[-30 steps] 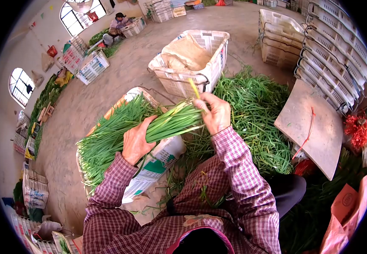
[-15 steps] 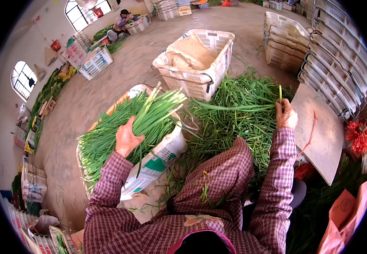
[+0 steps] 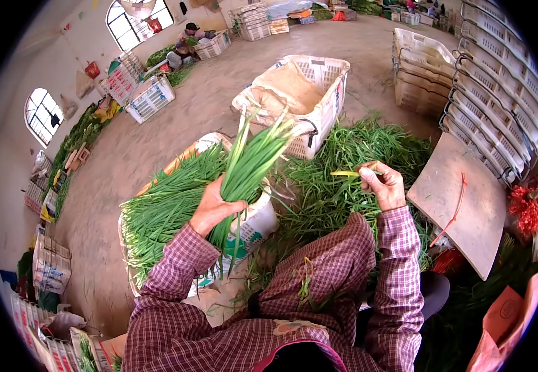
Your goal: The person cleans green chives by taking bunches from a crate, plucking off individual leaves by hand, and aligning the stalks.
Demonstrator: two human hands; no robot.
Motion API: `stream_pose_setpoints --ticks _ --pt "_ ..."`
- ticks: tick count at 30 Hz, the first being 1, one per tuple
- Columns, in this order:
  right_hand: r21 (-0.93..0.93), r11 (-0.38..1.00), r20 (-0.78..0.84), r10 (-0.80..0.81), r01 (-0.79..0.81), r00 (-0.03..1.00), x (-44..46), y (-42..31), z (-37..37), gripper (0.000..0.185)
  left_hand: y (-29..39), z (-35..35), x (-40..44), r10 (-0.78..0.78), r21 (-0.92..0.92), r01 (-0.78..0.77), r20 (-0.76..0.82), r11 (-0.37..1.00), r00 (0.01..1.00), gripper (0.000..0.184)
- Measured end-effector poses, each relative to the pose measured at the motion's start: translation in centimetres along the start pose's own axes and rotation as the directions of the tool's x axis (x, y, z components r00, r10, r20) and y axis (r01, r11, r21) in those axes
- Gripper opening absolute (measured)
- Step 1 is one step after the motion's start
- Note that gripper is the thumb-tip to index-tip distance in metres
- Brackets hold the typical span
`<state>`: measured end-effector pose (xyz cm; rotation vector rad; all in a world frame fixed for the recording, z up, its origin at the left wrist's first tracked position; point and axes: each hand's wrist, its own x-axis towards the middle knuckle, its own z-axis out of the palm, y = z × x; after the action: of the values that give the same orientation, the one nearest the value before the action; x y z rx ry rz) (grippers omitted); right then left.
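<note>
My left hand [image 3: 214,209] is wrapped round a bunch of garlic chives [image 3: 253,158], its pale ends pointing up and away and its green leaves hanging below the fist. The bunch is over the near edge of a white basket [image 3: 261,222] filled with more chives [image 3: 166,208]. To the right, my right hand [image 3: 385,186] pinches a yellowed leaf [image 3: 344,173] between thumb and fingers, above a heap of loose green leaves [image 3: 324,195] on the floor.
Beyond the heap stands a white crate [image 3: 324,118] with a tan sack [image 3: 287,87] in it. On the right are a flat board [image 3: 461,198] with a red tie, stacked crates [image 3: 492,105] and red ties [image 3: 526,208]. A person [image 3: 188,46] sits far back among chives.
My left hand has lifted the bunch clear of the basket's chives and tilted it more upright, moving right. My right hand has come inward and lower; the long green leaves trailing from it are gone.
</note>
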<state>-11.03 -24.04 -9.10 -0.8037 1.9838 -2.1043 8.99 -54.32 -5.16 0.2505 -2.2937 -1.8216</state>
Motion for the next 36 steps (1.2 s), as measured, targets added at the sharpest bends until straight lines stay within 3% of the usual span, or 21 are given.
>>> stream_pose_setpoints --ticks 2,4,5,6,8,10,12,16,18,19,20,22,24,25,26,27,28,29,31,34,36 --pt "-0.316 0.873 0.013 -0.387 0.371 0.922 0.2 -0.2 1.1 0.020 -0.8 1.0 0.3 0.070 0.083 -0.068 -0.019 0.994 0.997 0.054" --pt "-0.235 0.903 -0.060 -0.383 0.360 0.922 -0.2 -2.4 3.2 0.020 -1.8 1.7 0.7 0.125 0.127 -0.122 -0.018 0.984 0.992 0.051" --pt "-0.099 0.925 -0.082 -0.375 0.367 0.923 0.2 -2.0 4.0 0.022 -2.2 2.1 0.8 0.164 0.219 -0.152 -0.037 0.964 0.986 0.049" --pt "0.216 0.960 -0.121 -0.155 0.179 0.980 -0.4 -3.9 5.2 0.024 -2.3 2.5 0.8 0.203 0.309 -0.177 -0.052 0.934 0.978 0.047" --pt "0.293 0.956 -0.108 0.009 0.023 0.994 0.0 -4.9 6.1 0.024 -2.1 3.6 0.7 0.219 0.390 -0.171 -0.081 0.905 0.972 0.044" --pt "0.092 0.985 -0.147 -0.131 0.146 0.980 1.3 -4.6 7.5 0.022 -2.0 4.3 0.6 0.243 0.521 -0.145 -0.125 0.841 0.962 0.043" --pt "-0.028 0.961 -0.137 -0.277 0.276 0.951 2.2 -4.1 9.2 0.028 -1.9 4.9 0.4 0.211 0.495 -0.129 -0.113 0.859 0.971 0.042" --pt "-0.041 0.969 -0.117 -0.246 0.243 0.962 2.9 -3.8 10.1 0.020 -1.8 5.2 0.4 0.200 0.624 -0.064 -0.150 0.778 0.968 0.042" --pt "-0.003 0.992 -0.128 -0.125 0.126 0.984 3.0 -3.8 9.2 0.015 -2.3 4.8 0.4 0.209 0.632 -0.067 -0.154 0.772 0.966 0.042" --pt "0.030 0.953 -0.324 -0.276 0.301 0.905 3.9 -3.6 9.3 0.013 -2.8 4.3 0.5 0.215 0.614 -0.079 -0.151 0.785 0.965 0.044" --pt "0.048 0.957 -0.320 -0.256 0.286 0.912 3.6 -3.6 6.8 0.011 -3.4 3.8 0.5 0.220 0.595 -0.091 -0.148 0.798 0.964 0.045" --pt "-0.008 0.908 -0.535 -0.358 0.418 0.766 4.6 -3.5 2.6 0.012 -4.4 2.3 0.4 0.219 0.526 -0.120 -0.129 0.842 0.967 0.046" --pt "-0.267 0.924 -0.612 -0.381 0.273 0.693 4.3 -2.7 -2.8 0.013 -4.7 1.1 0.1 -0.025 -0.007 0.025 -0.086 1.000 0.996 0.045" --pt "-0.514 0.847 -0.557 -0.448 0.134 0.700 3.9 -2.5 -4.3 0.014 -4.6 0.4 -0.1 -0.131 -0.060 0.127 -0.059 0.990 0.990 0.043" --pt "-0.721 0.693 -0.487 -0.498 -0.008 0.717 3.5 -2.4 -5.2 0.014 -4.4 0.3 -0.2 -0.132 -0.060 0.128 -0.062 0.990 0.989 0.043" --pt "-0.795 0.602 -0.377 -0.586 0.074 0.717 3.3 -1.1 -5.1 0.018 -4.2 0.3 -0.4 -0.222 -0.192 0.214 -0.022 0.958 0.975 0.048" --pt "-0.799 0.589 -0.295 -0.558 0.120 0.776 2.8 -1.1 -3.5 0.023 -4.1 0.3 -0.6 -0.305 -0.316 0.299 0.032 0.900 0.952 0.052" --pt "-0.787 0.601 -0.247 -0.513 0.139 0.822 2.6 -0.4 -1.7 0.031 -4.0 0.5 -0.6 -0.308 -0.314 0.303 0.037 0.900 0.951 0.052" --pt "-0.539 0.807 -0.150 -0.372 0.240 0.916 1.3 -1.4 3.0 0.045 -3.9 1.0 -0.4 -0.341 -0.382 0.366 0.134 0.849 0.931 0.049" --pt "-0.446 0.871 0.041 -0.211 0.207 0.977 0.1 -3.2 8.7 0.062 -3.2 2.2 -0.5 -0.363 -0.331 0.393 0.151 0.858 0.919 0.045" --pt "-0.412 0.863 0.082 -0.285 0.293 0.955 -0.1 -2.1 11.3 0.076 -2.5 3.1 -0.6 -0.346 -0.321 0.373 0.140 0.871 0.928 0.043"
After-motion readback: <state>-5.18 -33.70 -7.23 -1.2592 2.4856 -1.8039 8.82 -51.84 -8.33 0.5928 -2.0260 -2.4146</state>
